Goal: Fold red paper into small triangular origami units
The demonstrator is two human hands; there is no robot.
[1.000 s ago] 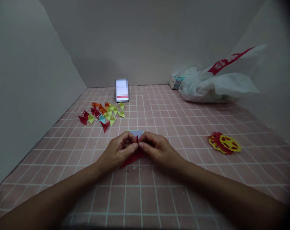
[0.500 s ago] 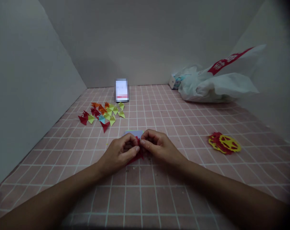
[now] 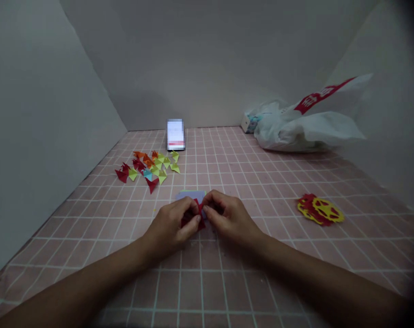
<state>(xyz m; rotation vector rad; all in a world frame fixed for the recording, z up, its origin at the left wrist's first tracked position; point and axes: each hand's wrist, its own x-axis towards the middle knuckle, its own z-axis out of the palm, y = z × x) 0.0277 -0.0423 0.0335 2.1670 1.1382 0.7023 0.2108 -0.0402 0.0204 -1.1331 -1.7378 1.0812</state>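
Between my hands is a small piece of folded red paper (image 3: pixel 200 224), partly hidden by my fingers. My left hand (image 3: pixel 174 222) pinches it from the left with thumb and forefinger. From the right, my right hand (image 3: pixel 227 216) is closed on its upper edge with thumb and fingertips. Just beyond the hands a pale bluish sheet stack (image 3: pixel 190 195) with a greenish edge lies on the tabletop. Further off to the left sit several folded paper cranes, among them a red crane (image 3: pixel 152 184), a blue crane (image 3: pixel 147 174) and a yellow crane (image 3: pixel 162 176).
A phone (image 3: pixel 176 135) with a lit, blurred screen stands at the back. At the back right lies a white plastic bag (image 3: pixel 295 132) beside a small box (image 3: pixel 249 123). Red and yellow cut-out discs (image 3: pixel 326 210) lie at right on the pink tiled-pattern cloth (image 3: pixel 227 164). White walls enclose the table.
The view has tilted up slightly, so everything sits a little lower. Both hands keep their pinch on the red paper, with the fingers shifted a little and more red showing between them.
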